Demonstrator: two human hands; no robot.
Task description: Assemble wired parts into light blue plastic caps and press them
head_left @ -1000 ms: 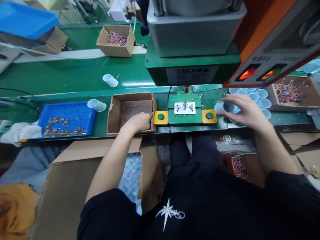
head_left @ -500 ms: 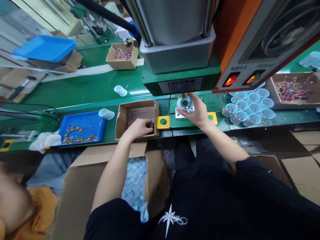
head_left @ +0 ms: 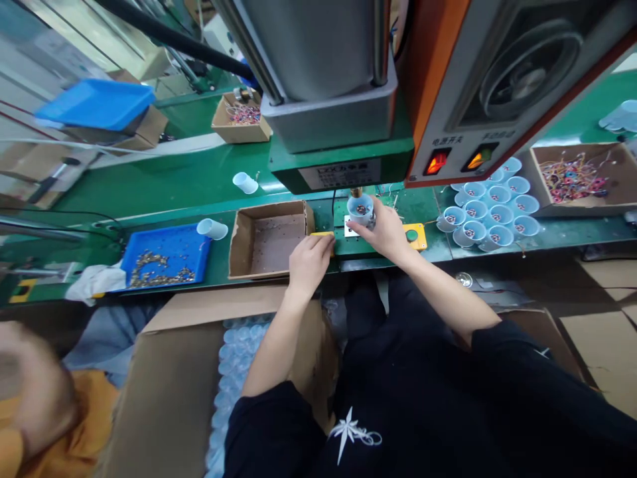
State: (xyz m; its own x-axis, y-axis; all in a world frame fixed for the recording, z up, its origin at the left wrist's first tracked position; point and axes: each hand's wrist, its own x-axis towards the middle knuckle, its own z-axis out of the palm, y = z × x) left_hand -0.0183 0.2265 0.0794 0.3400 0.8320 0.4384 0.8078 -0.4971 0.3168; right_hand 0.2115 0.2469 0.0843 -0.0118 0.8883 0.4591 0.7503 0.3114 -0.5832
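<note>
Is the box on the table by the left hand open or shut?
Open: beside the left hand, the cardboard box shows its floor.

Bare left forearm (head_left: 273,345): reaching forward and slanting inward, below a black cloth short sleeve (head_left: 273,425).
Bare left hand (head_left: 309,262): back upward, fingers close together and bent over at the tips, palm hidden.
Bare right forearm (head_left: 445,289): stretched forward, slanting inward to the left.
Bare right hand (head_left: 385,232): curved in a grip, thumb extended leftward, fingers largely hidden.
Spacing: hands near each other, apart.
</note>
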